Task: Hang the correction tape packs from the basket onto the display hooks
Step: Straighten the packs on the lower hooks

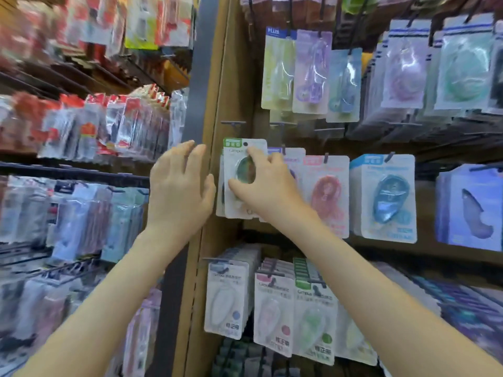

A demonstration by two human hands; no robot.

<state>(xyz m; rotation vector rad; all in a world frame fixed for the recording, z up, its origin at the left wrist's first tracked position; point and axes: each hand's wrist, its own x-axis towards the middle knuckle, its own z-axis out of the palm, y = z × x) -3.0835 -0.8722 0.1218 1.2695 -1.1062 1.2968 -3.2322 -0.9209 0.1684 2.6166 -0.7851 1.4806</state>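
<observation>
The left hand (179, 191) hovers with its fingers spread wide, just left of the green-topped correction tape pack (231, 170). The right hand (268, 186) pinches that pack's blister between thumb and forefinger, just below a display hook (232, 122). A pink pack (326, 197) hangs right of the fingers.

Left hand (179, 191): bare, its back to the camera, fingers and thumb in view.
Right hand (268, 186): bare, back in view, knuckles and thumb plain, smaller fingers partly hidden.
Left forearm (109, 295): bare from wrist to the lower frame edge, slim.
Right forearm (367, 281): bare from wrist to the lower right corner.
Nails: too blurred to tell.
</observation>
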